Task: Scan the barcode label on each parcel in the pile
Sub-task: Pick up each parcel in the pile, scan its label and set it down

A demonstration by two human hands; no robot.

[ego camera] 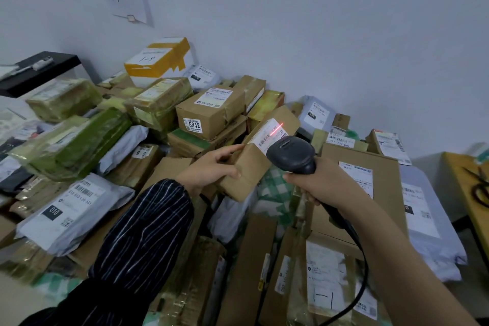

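My left hand (211, 167) grips the near end of a long brown cardboard parcel (251, 164) and holds it tilted up over the pile. Its white barcode label (267, 135) faces up, and a red scan line crosses the label's far end. My right hand (312, 182) grips the handle of a black barcode scanner (291, 153), whose head points at that label from just to its right. A black cable runs from the scanner down along my right forearm.
A deep pile of parcels fills the floor to the wall: a box marked 5942 (209, 114), green-taped boxes (76, 140), grey mailer bags (66, 212), a white and yellow box (158, 61). A black shelf (39, 69) stands left; a yellow table with scissors (476, 188) stands right.
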